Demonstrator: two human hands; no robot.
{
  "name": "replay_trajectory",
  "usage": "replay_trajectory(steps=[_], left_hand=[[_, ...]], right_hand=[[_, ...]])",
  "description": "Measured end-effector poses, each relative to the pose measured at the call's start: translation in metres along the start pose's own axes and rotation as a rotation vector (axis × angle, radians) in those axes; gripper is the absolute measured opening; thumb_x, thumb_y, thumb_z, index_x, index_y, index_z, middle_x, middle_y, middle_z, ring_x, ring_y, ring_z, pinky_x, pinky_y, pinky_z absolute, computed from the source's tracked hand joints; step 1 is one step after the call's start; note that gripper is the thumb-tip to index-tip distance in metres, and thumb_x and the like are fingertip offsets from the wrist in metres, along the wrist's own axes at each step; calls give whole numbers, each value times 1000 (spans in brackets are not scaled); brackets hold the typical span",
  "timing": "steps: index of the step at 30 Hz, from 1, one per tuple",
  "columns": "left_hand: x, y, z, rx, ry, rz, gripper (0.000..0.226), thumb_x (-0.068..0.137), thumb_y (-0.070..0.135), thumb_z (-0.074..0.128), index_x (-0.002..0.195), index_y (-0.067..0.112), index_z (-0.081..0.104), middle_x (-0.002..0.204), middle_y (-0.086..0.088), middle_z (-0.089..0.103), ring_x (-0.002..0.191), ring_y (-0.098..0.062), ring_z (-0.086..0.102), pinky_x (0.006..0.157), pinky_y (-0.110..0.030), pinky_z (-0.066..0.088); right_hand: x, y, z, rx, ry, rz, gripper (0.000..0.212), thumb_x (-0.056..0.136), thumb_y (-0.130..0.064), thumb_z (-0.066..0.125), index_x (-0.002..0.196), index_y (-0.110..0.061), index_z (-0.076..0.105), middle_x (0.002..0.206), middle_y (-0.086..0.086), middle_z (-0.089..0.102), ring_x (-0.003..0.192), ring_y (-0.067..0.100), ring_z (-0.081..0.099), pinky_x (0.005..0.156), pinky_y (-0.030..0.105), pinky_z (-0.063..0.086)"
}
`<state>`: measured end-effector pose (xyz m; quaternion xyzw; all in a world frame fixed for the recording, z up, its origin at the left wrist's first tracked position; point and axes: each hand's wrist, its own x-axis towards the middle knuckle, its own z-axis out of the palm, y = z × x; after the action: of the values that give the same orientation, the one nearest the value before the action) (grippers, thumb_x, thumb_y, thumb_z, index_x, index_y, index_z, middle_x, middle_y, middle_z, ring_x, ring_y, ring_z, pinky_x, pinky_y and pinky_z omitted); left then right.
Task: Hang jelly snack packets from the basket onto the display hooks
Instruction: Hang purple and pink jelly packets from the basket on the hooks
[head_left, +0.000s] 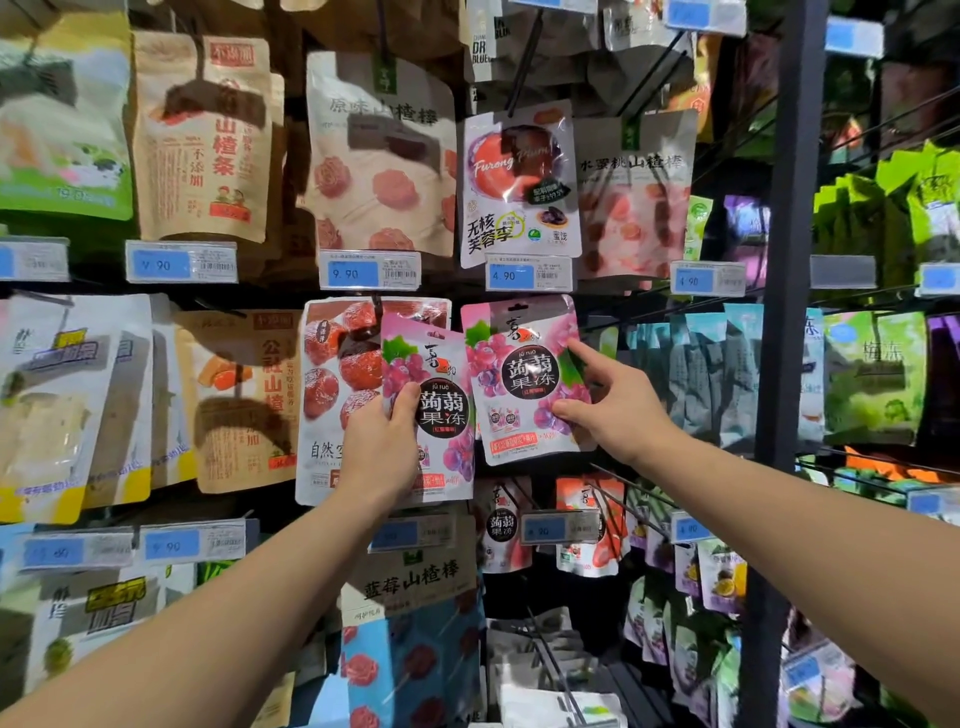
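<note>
On the display rack (784, 260), just below the 4.90 price tag (529, 274), my right hand (608, 400) pinched a grape jelly packet (524, 379) by its edge. Lower left of that tag, my left hand (382, 447) gripped a second packet (436, 410). Its hang hole needed squaring to the hook, I judged; the basket was out of view.

Light came from overhead; hard shadows lay on pouches (202, 135) up-left of the grape jelly packet (524, 379). Focus was sharp there; edges blurred, bowed; dimmer to its right.
</note>
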<state>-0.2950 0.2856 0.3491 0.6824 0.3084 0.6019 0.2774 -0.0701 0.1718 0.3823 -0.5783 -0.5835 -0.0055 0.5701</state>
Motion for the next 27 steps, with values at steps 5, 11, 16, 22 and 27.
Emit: replay_trajectory(steps=[5,11,16,22,27], left_hand=[[-2,2,-1,-15,7,-14,50,108,35,45,64,11,46,58,-3,51,51,-14,42,42,-18,32],[-4,3,-3,-3,12,-4,50,108,34,44,64,12,43,56,-1,45,50,-13,38,42,-20,29],[-2,2,-2,-8,-12,9,53,108,35,44,59,16,38,50,3,41,37,-5,34,39,-17,26],[-1,0,-3,-11,0,-12,53,109,35,43,59,15,38,52,1,44,38,-5,36,38,-16,27],[0,-2,-3,0,-13,-10,52,108,37,43,61,14,40,52,1,44,39,-5,36,38,-16,28]], right_hand=[[0,0,3,-6,-69,12,84,83,-5,82,155,-22,41,108,-19,62,86,-10,66,72,1,48],[-5,2,2,4,7,22,80,85,-4,80,154,-24,43,107,-15,62,83,-17,64,72,0,47],[-1,5,-3,17,40,28,81,83,-9,83,153,-27,45,109,-17,64,93,-1,65,91,19,56],[0,7,0,37,7,48,80,84,-8,81,153,-25,45,109,-15,64,98,-3,63,88,13,52],[4,14,1,72,46,69,82,82,-10,84,153,-26,46,119,-3,69,107,13,68,106,37,52]])
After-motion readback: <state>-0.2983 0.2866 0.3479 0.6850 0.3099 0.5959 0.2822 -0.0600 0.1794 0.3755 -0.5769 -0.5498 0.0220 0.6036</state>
